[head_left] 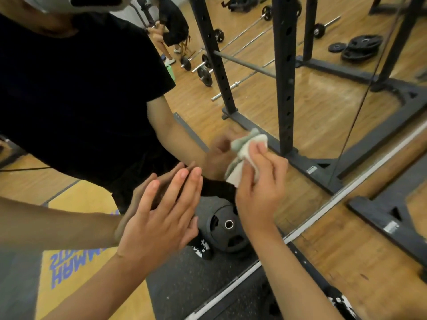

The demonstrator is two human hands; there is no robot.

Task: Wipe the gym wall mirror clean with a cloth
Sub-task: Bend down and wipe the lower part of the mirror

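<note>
Fingers straight, my left hand (pixel 159 218) is pressing flat on the mirror (pixel 323 100); my right hand (pixel 258 185) is pinching the cloth (pixel 241 147), crumpled white and pale green, against the glass.

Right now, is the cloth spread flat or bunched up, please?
Bunched: the cloth shows crumpled folds, pinched by the right hand.

The cloth (pixel 243 150) lies partly behind fingers (pixel 256 163); shoe (pixel 341 304) cropped below.
</note>
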